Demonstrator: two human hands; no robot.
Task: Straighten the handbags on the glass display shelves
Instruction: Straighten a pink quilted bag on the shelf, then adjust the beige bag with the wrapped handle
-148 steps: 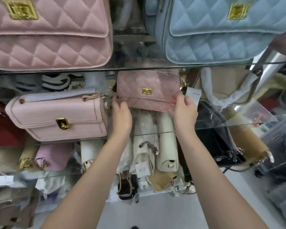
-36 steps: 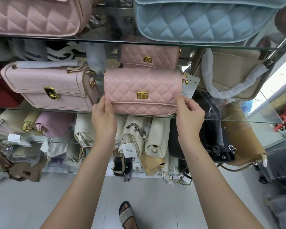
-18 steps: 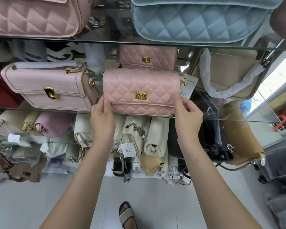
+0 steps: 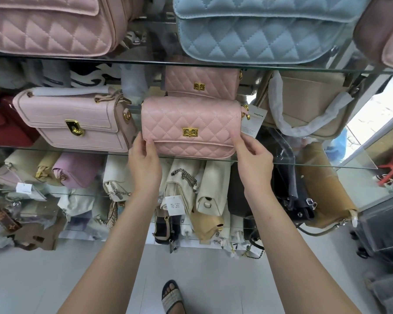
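A small pink quilted handbag (image 4: pixel 191 116) with a gold clasp stands upright at the front edge of the middle glass shelf (image 4: pixel 304 165). My left hand (image 4: pixel 144 162) grips its lower left corner. My right hand (image 4: pixel 253 159) pinches its lower right corner. A white paper tag (image 4: pixel 254 122) hangs at the bag's right end. Behind it stands a second pink quilted bag (image 4: pixel 202 83), partly hidden. A pale pink flap bag (image 4: pixel 75 118) sits to the left, close to the held bag.
On the top shelf sit a big pink quilted bag (image 4: pixel 48 26) and a light blue quilted bag (image 4: pixel 256 35). A beige bag (image 4: pixel 309 103) stands right, a red bag (image 4: pixel 0 118) far left. Lower shelves hold several cream, lilac, tan and black bags. My sandalled foot (image 4: pixel 171 296) is on the white floor.
Since four seconds ago the pink quilted bag has come forward to the shelf's front edge. Over the last second both hands stay on its lower corners and it barely shifts.
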